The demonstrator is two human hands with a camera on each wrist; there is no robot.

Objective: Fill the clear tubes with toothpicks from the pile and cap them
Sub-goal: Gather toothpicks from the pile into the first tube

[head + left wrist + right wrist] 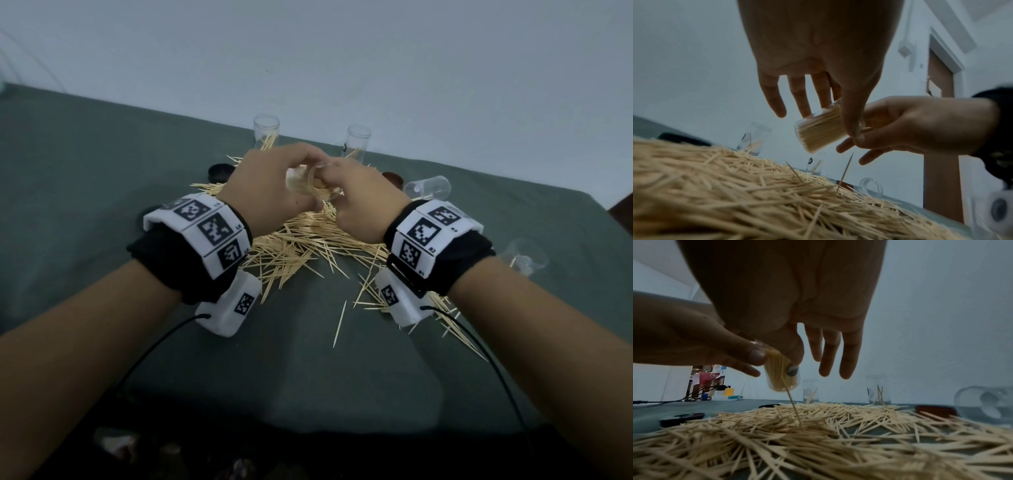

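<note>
Hovering above the toothpick pile (308,240), both hands hold a tilted, packed tube (822,129): left hand (274,185) gripping, right hand (363,202) pinching its mouth.

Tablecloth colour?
The tablecloth is plain dark grey-green, no pattern. Head view shows it best.

Table (85,178) covered in grey-green cloth. At the middle, a wide loose pile of toothpicks (301,243), with strays trailing toward the near right edge. Behind the pile, two clear tubes standing upright (266,132) (357,142), a few toothpicks inside each. Right of the pile, two more clear tubes lying on their sides (430,186) (524,258). A black cap (221,172) at the left rear of the pile, a reddish-brown cap (392,178) at the right rear.
</note>
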